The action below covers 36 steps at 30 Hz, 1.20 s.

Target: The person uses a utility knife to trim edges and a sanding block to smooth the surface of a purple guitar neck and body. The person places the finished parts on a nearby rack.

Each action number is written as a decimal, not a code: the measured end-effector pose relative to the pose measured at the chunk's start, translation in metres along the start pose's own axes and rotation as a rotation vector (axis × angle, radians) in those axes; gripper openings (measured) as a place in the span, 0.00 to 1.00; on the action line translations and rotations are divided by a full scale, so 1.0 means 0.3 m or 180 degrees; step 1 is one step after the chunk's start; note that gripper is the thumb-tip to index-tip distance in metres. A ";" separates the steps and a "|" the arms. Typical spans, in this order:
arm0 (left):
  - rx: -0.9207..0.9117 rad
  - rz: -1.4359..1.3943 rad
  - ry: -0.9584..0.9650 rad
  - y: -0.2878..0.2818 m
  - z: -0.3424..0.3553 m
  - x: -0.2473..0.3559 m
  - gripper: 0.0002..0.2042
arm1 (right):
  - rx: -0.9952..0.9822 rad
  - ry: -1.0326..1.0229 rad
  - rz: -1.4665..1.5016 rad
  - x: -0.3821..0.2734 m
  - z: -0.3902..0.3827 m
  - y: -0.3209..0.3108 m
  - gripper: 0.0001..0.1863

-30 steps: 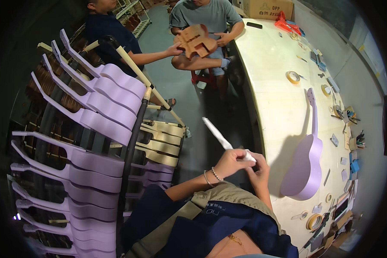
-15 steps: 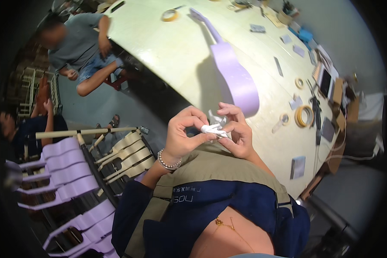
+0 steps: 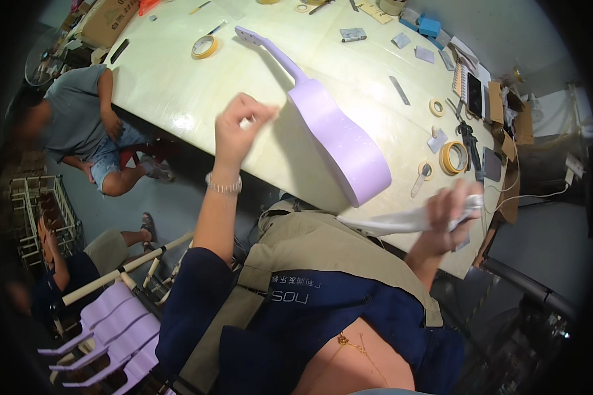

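Observation:
My left hand [image 3: 242, 124] is raised over the table, left of a lavender ukulele [image 3: 336, 145], fingers closed in a pinch; what they hold, if anything, is too small and blurred to make out. The ukulele lies with its neck toward the far left. At the table's near right, my right hand [image 3: 450, 216], blurred, is closed on a long white strip [image 3: 392, 224], like cloth or paper, which trails leftward below the ukulele's body.
The pale table [image 3: 178, 99] carries tape rolls [image 3: 451, 158], small pads and tools along its right. A seated person [image 3: 79, 112] is at the left, another person [image 3: 66, 263] below. A rack of lavender bodies [image 3: 112, 329] stands at lower left, a cardboard box [image 3: 102, 23] at far left.
My hands have parted: the left moved up and left, the right went right, drawing out the white strip that was bunched between them. The view has turned toward the table.

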<state>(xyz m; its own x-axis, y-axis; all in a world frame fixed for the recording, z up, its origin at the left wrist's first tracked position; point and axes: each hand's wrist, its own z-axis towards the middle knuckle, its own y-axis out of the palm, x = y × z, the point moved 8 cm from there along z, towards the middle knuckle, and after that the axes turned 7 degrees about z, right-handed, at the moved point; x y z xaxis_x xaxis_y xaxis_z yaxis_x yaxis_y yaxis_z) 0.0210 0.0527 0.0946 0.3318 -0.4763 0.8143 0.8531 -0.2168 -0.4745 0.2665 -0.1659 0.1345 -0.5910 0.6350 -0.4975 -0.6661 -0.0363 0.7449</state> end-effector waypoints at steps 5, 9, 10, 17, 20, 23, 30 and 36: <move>0.0036 -0.2278 -0.2381 0.279 0.192 -0.677 0.31 | 0.0558 -0.0161 -0.3419 -0.129 0.236 -0.108 0.08; -0.0542 -0.3470 -0.2801 0.580 0.236 -0.721 0.32 | 0.0236 0.1288 -0.3383 0.224 0.389 -0.253 0.10; -0.0636 -0.3619 -0.2811 0.602 0.233 -0.650 0.32 | 0.0240 0.1662 -0.3193 0.316 0.404 -0.283 0.10; -0.0687 -0.3356 -0.2584 0.687 0.172 -0.659 0.33 | -0.1204 0.2148 -0.4138 0.834 0.542 -0.337 0.06; -0.0572 -0.3308 -0.2619 0.648 0.171 -0.620 0.34 | -0.1781 0.2404 -0.4189 0.965 0.525 -0.340 0.06; -0.0537 -0.3136 -0.2531 0.637 0.169 -0.644 0.33 | -0.2356 0.2261 -0.4061 0.998 0.506 -0.291 0.08; -0.0488 -0.3202 -0.2488 0.618 0.192 -0.604 0.31 | -0.2597 0.1839 -0.4374 1.086 0.543 -0.285 0.10; -0.0542 -0.3115 -0.2475 0.630 0.177 -0.628 0.31 | -0.2644 0.2070 -0.4146 1.031 0.509 -0.308 0.11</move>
<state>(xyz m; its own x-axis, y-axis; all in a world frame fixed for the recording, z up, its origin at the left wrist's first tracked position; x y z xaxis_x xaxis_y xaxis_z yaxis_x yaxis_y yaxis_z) 0.1410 0.1468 -0.1307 -0.2101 0.5591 0.8020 0.8317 -0.3290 0.4472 0.2148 0.1518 -0.0203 0.5763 0.1719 -0.7990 -0.7477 -0.2838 -0.6004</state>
